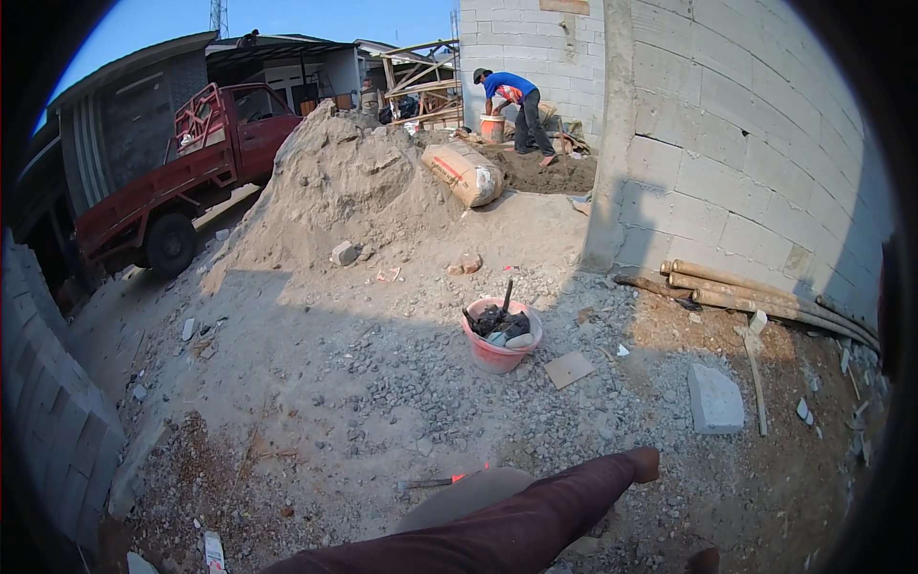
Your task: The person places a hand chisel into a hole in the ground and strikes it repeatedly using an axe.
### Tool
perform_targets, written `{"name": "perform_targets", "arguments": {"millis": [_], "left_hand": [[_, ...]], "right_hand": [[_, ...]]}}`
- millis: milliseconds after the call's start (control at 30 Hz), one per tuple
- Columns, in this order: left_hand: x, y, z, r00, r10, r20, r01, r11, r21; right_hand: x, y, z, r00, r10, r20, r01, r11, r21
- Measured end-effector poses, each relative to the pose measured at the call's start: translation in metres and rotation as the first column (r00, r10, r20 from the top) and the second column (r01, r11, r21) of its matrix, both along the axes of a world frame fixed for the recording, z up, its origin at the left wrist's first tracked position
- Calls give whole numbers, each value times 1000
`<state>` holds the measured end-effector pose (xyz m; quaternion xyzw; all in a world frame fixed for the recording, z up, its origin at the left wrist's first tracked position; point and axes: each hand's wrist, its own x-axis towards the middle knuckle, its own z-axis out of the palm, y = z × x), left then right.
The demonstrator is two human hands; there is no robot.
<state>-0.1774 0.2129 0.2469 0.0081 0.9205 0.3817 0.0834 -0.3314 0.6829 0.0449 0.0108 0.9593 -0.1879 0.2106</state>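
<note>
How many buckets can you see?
2: a round pink plastic bucket on grey gravel, a round orange-white bucket by the blue-shirted person. Others may be hidden.

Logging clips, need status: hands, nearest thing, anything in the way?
Left hand out, grip unclear; right hand unconfirmed. Pale block nearby, untouched. Nothing seen between left hand and block.

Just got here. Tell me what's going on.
The person's left hand, at the end of a maroon sleeve, is out over the gravel; nothing can be made out in it. The lower edge shows a bit of what may be the right hand. A pink bucket stands ahead, filled. Farther off, a co-worker in blue bends over another bucket.
</note>
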Motion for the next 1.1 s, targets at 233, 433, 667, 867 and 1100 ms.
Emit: {"name": "perform_targets", "arguments": {"millis": [233, 433, 667, 867, 1100], "left_hand": [[34, -43, -26, 980, 186, 72, -177, 978, -109], [19, -28, -11, 998, 60, 6, -59, 994, -97], [44, -51, -35, 983, 146, 112, -119, 969, -219], [32, -42, -25, 993, 107, 57, -91, 970, -226], [30, -31, -11, 994, 83, 65, -67, 974, -218]], "right_hand": [[41, -76, 11, 746, 582, -325, -460, 802, 380], [-55, 9, -69, 934, 351, 71, -356, 889, 287], [-1, -75, -43, 344, 904, 254, -658, 39, 752], [17, -70, 17, 291, 900, 324, -693, -35, 720], [8, -63, 15, 439, 859, 262, -729, 170, 663]]}}
